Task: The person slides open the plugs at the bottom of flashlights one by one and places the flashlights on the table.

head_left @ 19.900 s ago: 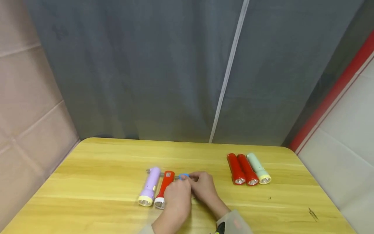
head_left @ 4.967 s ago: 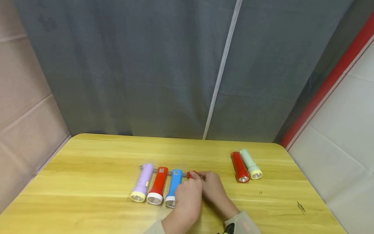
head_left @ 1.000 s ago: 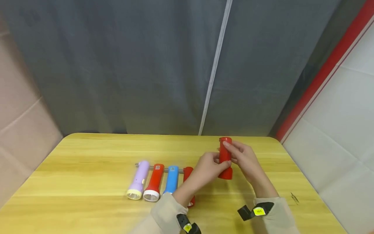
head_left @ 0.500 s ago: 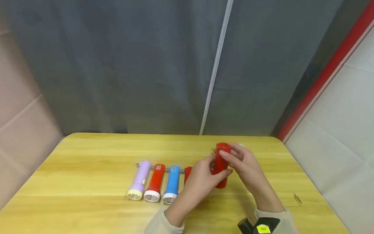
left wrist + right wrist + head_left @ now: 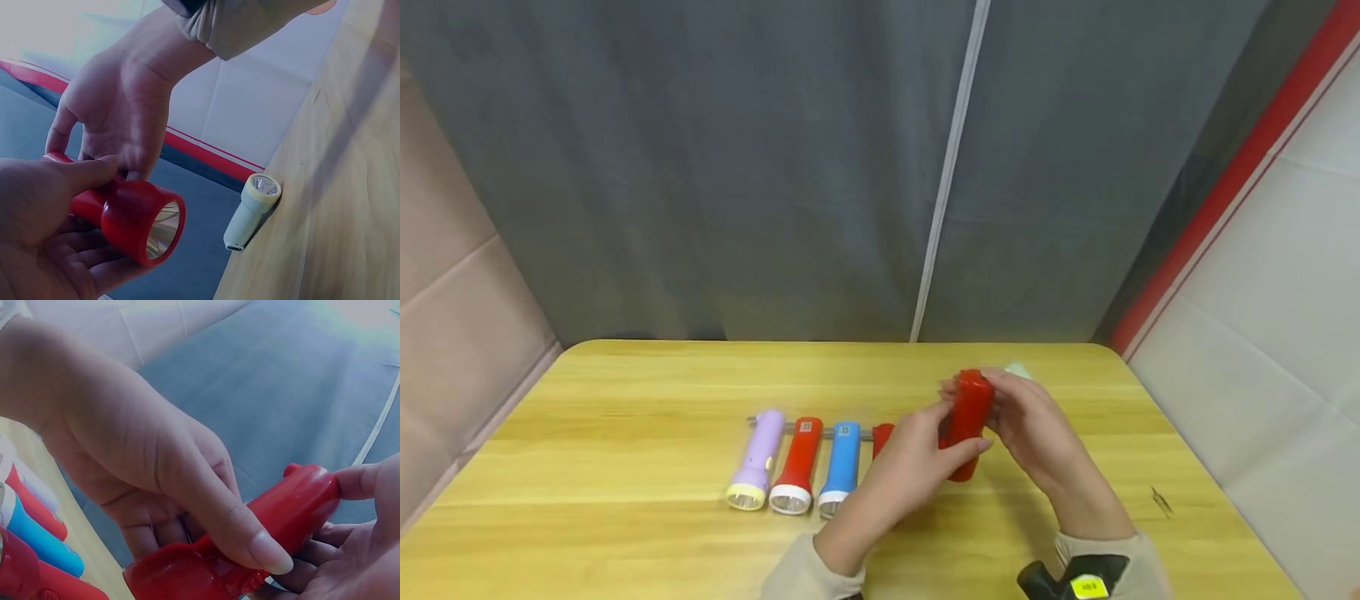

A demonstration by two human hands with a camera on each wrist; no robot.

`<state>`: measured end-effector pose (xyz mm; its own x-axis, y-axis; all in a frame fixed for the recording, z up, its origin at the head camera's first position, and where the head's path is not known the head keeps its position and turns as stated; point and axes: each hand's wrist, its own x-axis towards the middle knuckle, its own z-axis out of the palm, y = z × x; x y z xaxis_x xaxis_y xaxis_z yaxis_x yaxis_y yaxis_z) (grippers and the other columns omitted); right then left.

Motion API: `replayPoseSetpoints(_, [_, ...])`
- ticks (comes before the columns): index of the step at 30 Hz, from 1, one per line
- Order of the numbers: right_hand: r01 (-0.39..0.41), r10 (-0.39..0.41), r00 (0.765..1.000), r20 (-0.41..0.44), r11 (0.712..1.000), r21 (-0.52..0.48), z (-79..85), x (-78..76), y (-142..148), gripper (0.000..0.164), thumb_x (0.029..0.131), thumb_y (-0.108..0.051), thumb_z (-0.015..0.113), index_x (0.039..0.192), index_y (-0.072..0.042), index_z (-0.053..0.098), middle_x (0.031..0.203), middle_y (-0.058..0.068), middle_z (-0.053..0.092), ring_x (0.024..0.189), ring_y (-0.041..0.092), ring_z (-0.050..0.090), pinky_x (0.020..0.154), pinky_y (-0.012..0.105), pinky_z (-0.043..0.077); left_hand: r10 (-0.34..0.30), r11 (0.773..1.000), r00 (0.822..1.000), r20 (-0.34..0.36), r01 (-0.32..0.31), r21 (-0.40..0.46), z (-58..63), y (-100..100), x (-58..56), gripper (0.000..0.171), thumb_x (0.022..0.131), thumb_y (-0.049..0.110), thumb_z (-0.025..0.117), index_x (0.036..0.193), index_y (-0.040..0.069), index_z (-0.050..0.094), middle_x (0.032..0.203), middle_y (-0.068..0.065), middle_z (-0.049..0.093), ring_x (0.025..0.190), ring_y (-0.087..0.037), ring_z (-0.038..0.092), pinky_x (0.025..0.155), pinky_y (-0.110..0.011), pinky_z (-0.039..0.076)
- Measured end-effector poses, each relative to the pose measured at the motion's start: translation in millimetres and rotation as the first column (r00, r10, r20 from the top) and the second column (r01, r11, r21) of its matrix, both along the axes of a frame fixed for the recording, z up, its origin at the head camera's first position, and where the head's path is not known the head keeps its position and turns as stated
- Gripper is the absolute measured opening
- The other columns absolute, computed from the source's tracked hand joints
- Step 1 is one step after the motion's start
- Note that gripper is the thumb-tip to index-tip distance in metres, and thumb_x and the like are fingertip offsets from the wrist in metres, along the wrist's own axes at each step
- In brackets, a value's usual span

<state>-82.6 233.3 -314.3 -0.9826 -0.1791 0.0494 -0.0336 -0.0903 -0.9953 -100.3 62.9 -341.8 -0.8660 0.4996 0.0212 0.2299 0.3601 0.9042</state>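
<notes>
In the head view, a red flashlight (image 5: 972, 407) is held above the table (image 5: 655, 408), its tail tilted upward. Its body is grasped by the left hand (image 5: 917, 450). Its tail end is touched by the right hand (image 5: 1033, 425), whose palm is spread and relaxed. To the left, a purple flashlight (image 5: 762, 450), a white-rimmed red flashlight (image 5: 800, 458) and a blue flashlight (image 5: 844, 458) are laid in a row, with a grey bar (image 5: 827, 433) seen between their tails. Beside the blue one, another red flashlight (image 5: 882, 435) is partly covered by the left hand. A pale green flashlight (image 5: 1017, 370) is mostly hidden behind the right hand.

In the left wrist view, the held flashlight is clasped with the thumb across its body and fingers beneath; its lens is exposed. The pale green flashlight is seen lying on the table, well apart from it.

In the right wrist view, the rounded tail is met by one fingertip of the right hand, with other fingers placed underneath. Part of the row is seen at the left edge.
</notes>
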Motion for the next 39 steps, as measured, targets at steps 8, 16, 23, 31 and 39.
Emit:
replayPoseSetpoints(8, [-0.015, 0.015, 1.0, 0.011, 1.0, -0.022, 3.2, 1.4, -3.4, 0.044, 0.11, -0.032, 0.039, 0.132, 0.0, 0.058, 0.115, -0.003, 0.074, 0.116, 0.019, 0.066, 0.103, 0.023, 0.05, -0.024, 1.0, 0.999, -0.031, 0.024, -0.013, 3.1, -5.2, -0.7, 0.05, 0.092, 0.041, 0.074, 0.131, 0.011, 0.063, 0.118, -0.003, 0.073, 0.09, -0.012, 0.066, 0.087, -0.035, 0.061])
replayPoseSetpoints(16, [-0.017, 0.017, 1.0, -0.001, 0.999, -0.038, 5.2, 4.4, -3.5, 0.038, 0.11, -0.029, 0.039, 0.129, -0.004, 0.06, 0.115, -0.003, 0.074, 0.116, 0.018, 0.067, 0.103, 0.024, 0.051, -0.048, 0.999, 0.997, -0.061, 0.046, -0.023, 5.5, -7.2, -0.5, 0.048, 0.092, 0.04, 0.074, 0.129, 0.011, 0.063, 0.114, -0.003, 0.073, 0.087, -0.01, 0.065, 0.082, -0.03, 0.06])
replayPoseSetpoints(23, [-0.03, 0.029, 0.999, -0.028, 0.999, -0.044, 6.8, 6.1, -2.7, 0.032, 0.109, -0.024, 0.04, 0.125, -0.006, 0.062, 0.114, -0.002, 0.074, 0.114, 0.017, 0.069, 0.103, 0.024, 0.051, -0.068, 0.997, 0.995, -0.068, 0.066, -0.033, 5.5, -8.2, 0.4, 0.047, 0.092, 0.039, 0.074, 0.129, 0.012, 0.063, 0.115, -0.002, 0.073, 0.086, -0.009, 0.064, 0.082, -0.027, 0.059])
replayPoseSetpoints(31, [-0.067, 0.065, 0.997, -0.038, 0.995, -0.069, 7.8, 7.3, 0.8, 0.031, 0.109, -0.019, 0.041, 0.117, -0.014, 0.07, 0.112, -0.004, 0.076, 0.111, 0.012, 0.071, 0.102, 0.023, 0.052, -0.079, 0.997, 0.995, -0.062, 0.078, -0.03, 5.3, -8.9, 1.6, 0.047, 0.093, 0.039, 0.073, 0.132, 0.016, 0.061, 0.119, 0.001, 0.072, 0.089, -0.008, 0.063, 0.086, -0.027, 0.059])
replayPoseSetpoints(39, [-0.083, 0.079, 0.995, -0.056, 0.994, -0.076, 7.0, 6.5, 1.9, 0.033, 0.109, -0.017, 0.041, 0.116, -0.016, 0.073, 0.112, -0.004, 0.076, 0.11, 0.012, 0.071, 0.101, 0.023, 0.052, -0.078, 0.997, 0.996, -0.053, 0.076, -0.032, 4.7, -8.1, 0.9, 0.051, 0.092, 0.039, 0.073, 0.135, 0.014, 0.061, 0.12, 0.0, 0.072, 0.09, -0.009, 0.064, 0.087, -0.028, 0.059])
